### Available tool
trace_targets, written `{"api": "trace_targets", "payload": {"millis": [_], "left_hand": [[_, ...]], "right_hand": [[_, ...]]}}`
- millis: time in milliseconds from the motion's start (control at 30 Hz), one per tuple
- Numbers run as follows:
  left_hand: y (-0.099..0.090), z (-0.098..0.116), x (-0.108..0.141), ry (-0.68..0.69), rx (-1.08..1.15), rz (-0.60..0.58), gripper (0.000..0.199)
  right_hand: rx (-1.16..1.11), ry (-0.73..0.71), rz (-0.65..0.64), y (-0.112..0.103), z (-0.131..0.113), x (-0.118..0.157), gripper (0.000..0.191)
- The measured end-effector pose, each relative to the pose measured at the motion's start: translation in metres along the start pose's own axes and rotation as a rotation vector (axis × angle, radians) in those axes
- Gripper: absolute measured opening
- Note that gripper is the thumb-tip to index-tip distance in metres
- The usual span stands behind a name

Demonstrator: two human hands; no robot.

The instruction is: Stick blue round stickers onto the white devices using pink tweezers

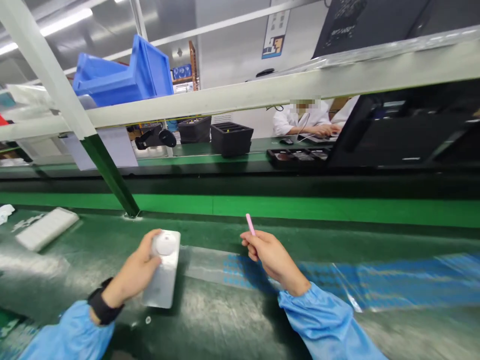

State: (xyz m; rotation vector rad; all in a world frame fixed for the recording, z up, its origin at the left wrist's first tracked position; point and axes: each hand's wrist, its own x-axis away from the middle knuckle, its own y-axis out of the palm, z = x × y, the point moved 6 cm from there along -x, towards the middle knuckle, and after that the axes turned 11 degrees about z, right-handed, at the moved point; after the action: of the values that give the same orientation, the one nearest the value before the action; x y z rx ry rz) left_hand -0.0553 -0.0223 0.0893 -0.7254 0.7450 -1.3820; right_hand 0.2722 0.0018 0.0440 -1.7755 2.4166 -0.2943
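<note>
1. Above the glossy dark-green bench [210, 320], the left hand [137, 270] curls around a silvery-white flat rectangular device [163, 280]; the right hand [272, 255] pinches a slim pink stick [250, 224].
2. Blue-patterned clear plastic strips [393, 282] lie across the bench.
3. Beyond, a blue plastic bin [123, 75] sits by a white rail [225, 97]; a white-coated person [300, 120] sits farther back.

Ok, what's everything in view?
Flat device: one, silvery, in left hand
Slim stick: one, pink, in right hand
Film: count unclear, clear and blue, on bench
Slab: one, white, far left
Bench: one, green, below hands
Frame: one, white and green, mid-view
Bin: one, blue, upper left
Boxes: two, black, beyond frame
Tray: one, black, beyond frame
Panels: two, dark, right
Person: at least one, white-sleeved, background
Left hand: one, blue-sleeved
Right hand: one, blue-sleeved
</note>
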Motion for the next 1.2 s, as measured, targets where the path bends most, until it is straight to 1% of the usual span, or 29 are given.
{"api": "trace_targets", "payload": {"millis": [33, 67, 100, 133, 167, 200, 233, 300, 367, 467, 533, 600, 667, 767, 933, 1033, 1200], "left_hand": [[0.027, 0.012, 0.005, -0.003, 0.103, -0.072, 0.068], [0.052, 0.022, 0.009, -0.023, 0.171, -0.123, 0.069], [0.074, 0.03, 0.012, -0.043, 0.222, -0.182, 0.071], [0.093, 0.036, 0.016, -0.058, 0.254, -0.226, 0.072], [0.107, 0.04, 0.018, -0.07, 0.269, -0.259, 0.073], [0.117, 0.043, 0.021, -0.074, 0.273, -0.283, 0.073], [0.122, 0.044, 0.023, -0.074, 0.268, -0.296, 0.072], [0.122, 0.043, 0.025, -0.063, 0.239, -0.305, 0.068], [0.115, 0.041, 0.028, -0.036, 0.208, -0.309, 0.066], [0.101, 0.042, 0.034, 0.011, 0.147, -0.322, 0.062], [0.094, 0.044, 0.038, 0.025, 0.041, -0.344, 0.061], [0.091, 0.046, 0.04, 0.062, -0.074, -0.354, 0.057], [0.09, 0.051, 0.037, 0.152, -0.13, -0.328, 0.052], [0.098, 0.059, 0.023, 0.3, -0.104, -0.299, 0.045], [0.124, 0.056, 0.0, 0.416, -0.033, -0.341, 0.05], [0.131, 0.051, -0.005, 0.426, -0.001, -0.318, 0.046], [0.133, 0.047, -0.005, 0.412, 0.009, -0.301, 0.041]], "right_hand": [[-0.144, 0.032, -0.003, 0.0, 0.0, 0.001, 0.038], [-0.235, 0.044, 0.002, -0.001, 0.0, 0.003, 0.043], [-0.266, 0.034, 0.012, -0.002, -0.001, 0.004, 0.047], [-0.251, 0.017, 0.028, -0.004, -0.001, 0.005, 0.051], [-0.211, 0.009, 0.041, -0.004, 0.0, 0.006, 0.054], [-0.169, 0.013, 0.042, -0.004, 0.001, 0.007, 0.057], [-0.138, 0.029, 0.034, -0.003, 0.003, 0.008, 0.06], [-0.127, 0.082, 0.003, 0.002, 0.007, 0.008, 0.063], [-0.143, 0.125, -0.044, 0.009, 0.01, 0.009, 0.063], [-0.147, 0.14, -0.141, 0.021, 0.013, 0.011, 0.053], [-0.132, 0.131, -0.187, 0.027, 0.017, 0.011, 0.045], [-0.113, 0.126, -0.182, 0.029, 0.023, 0.01, 0.037], [-0.081, 0.135, -0.149, 0.029, 0.029, 0.008, 0.029], [0.005, 0.16, -0.132, 0.028, 0.034, 0.006, 0.02], [0.129, 0.168, -0.133, 0.027, 0.033, 0.007, 0.014], [0.155, 0.156, -0.154, 0.027, 0.031, 0.008, 0.014], [0.203, 0.155, -0.202, 0.027, 0.03, 0.009, 0.017]]}}
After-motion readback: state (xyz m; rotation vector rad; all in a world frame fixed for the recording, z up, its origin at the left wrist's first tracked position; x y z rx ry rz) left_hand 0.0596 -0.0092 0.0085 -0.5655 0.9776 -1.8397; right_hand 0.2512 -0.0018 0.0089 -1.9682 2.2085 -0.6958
